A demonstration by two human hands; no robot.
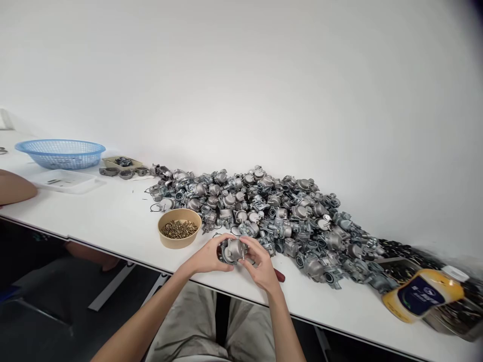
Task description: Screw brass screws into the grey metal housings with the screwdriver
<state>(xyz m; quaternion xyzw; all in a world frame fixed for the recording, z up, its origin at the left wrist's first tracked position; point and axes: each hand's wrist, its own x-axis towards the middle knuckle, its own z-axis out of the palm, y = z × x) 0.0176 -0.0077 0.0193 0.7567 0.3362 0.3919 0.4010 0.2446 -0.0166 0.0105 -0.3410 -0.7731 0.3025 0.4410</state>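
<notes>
Between my two hands is a grey metal carburetor [233, 250], held just above the front part of the white table. My left hand [209, 255] wraps its left side, thumb along the bottom. The fingers of my right hand [260, 266] close on its right side. Behind my hands spreads a large heap of similar carburetors [271, 206]. Left of them stands a tan paper bowl [179, 243] with many small brass-coloured screw-like parts in it. A red handle [279, 275] pokes out beside my right wrist; the rest of that tool is hidden.
At the right are a yellow bottle [422, 295], a metal tray [445, 322] and a pile of small black parts [407, 251]. A blue plastic basket [60, 147], a white tray [62, 181] and another person's arm [15, 187] are at the left.
</notes>
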